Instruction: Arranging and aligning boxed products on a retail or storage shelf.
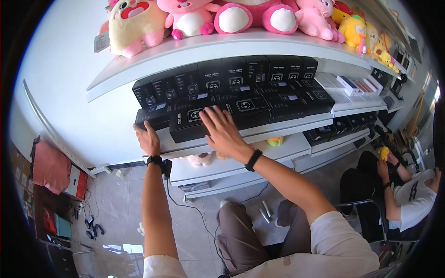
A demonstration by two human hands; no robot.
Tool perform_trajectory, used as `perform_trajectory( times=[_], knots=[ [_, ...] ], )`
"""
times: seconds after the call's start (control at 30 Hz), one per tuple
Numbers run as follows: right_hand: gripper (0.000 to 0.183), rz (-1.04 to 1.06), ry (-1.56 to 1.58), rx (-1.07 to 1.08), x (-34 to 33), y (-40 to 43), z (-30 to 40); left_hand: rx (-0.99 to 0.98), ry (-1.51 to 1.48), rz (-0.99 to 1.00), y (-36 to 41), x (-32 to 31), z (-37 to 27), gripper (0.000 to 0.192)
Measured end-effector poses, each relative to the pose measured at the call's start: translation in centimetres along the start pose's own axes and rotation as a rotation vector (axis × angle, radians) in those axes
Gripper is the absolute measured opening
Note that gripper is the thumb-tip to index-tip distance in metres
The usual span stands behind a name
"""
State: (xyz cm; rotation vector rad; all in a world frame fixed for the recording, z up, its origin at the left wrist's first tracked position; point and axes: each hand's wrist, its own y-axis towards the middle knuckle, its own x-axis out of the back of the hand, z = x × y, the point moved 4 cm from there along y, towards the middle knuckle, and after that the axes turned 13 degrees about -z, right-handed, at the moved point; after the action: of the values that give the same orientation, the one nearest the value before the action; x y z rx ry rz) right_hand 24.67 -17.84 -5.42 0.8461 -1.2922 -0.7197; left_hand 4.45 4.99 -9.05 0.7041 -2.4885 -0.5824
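Note:
My left hand (148, 139) is at the left front corner of a black cardboard box (153, 116), its fingertips against the box's end. Flat and with fingers spread, my right hand (224, 133) reaches over the top of another black box (186, 121) lying at the shelf's front edge. To its right lies a matching box (248, 109) bearing a plug-socket picture and writing. Behind these, a row of upright black boxes (212, 74) lines the back of the white shelf (175, 147). More flat boxes (295, 99) continue to the right.
An upper shelf (222, 43) with plush toys (189, 21) overhangs the boxes. White boxes (347, 85) stand farther right. A cable (191, 205) runs down from my left wrist. A seated person (406, 194) on the right holds a yellow toy (383, 153). Two silvery cylinders (265, 212) lie on the floor.

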Motion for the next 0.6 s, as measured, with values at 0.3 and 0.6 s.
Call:
perform_trajectory(
  times=[0.3, 0.6],
  knots=[
    [0.054, -0.155, -0.189, -0.045, 9.3, -4.2, -7.2, -0.004, -0.029, -0.030, 0.1, -0.1, -0.1, 0.072],
    [0.028, -0.324, -0.540, -0.202, 14.1, -7.2, -20.2, 0.027, 0.035, 0.119, 0.8, -0.5, 0.5, 0.080]
  ],
)
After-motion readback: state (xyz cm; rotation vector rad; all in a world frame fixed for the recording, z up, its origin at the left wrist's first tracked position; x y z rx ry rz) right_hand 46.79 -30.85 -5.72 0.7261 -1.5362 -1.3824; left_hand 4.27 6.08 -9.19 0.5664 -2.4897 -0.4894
